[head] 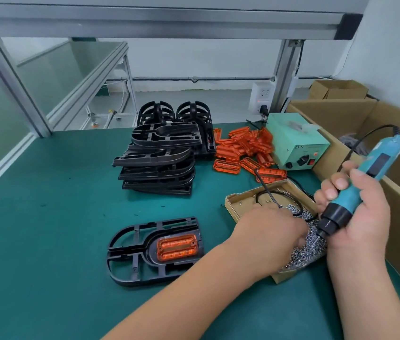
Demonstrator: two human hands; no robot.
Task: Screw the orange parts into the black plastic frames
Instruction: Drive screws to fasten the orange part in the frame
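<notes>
Right hand [356, 217] grips the teal screwdriver [365, 177], tip down in the cardboard box [245, 195] of screws [302, 253]; left hand [270, 229] rests among them, fingers hidden, grip unclear

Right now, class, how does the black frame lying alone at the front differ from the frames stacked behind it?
The lone frame holds an orange part in its pocket; the stacked frames show none. The lone frame lies flat on the green mat; the stacked frames rest on one another, askew. Both are black ribbed plastic, rounded at one end.
</notes>
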